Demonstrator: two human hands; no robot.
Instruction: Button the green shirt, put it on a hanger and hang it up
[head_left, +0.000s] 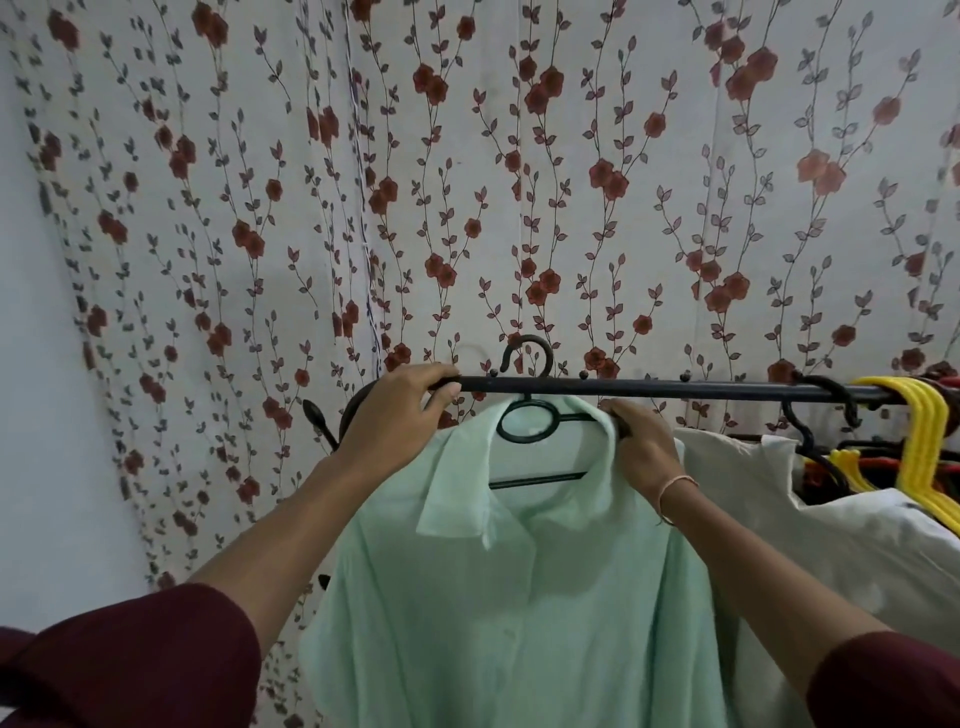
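The pale green shirt (519, 597) hangs buttoned on a black hanger (527, 421), whose hook (527, 353) sits over the black rail (649, 387). My left hand (400, 410) grips the rail's left end, just left of the hook. My right hand (641, 447) holds the hanger's right shoulder together with the shirt's collar there. The hanger's left arm is hidden under the collar.
To the right on the rail hang a white garment (831, 530), another black hanger (810, 441) and several yellow hangers (922, 431). A floral curtain (467, 182) fills the background. A dark knob (317, 415) sticks out left of the rail's end.
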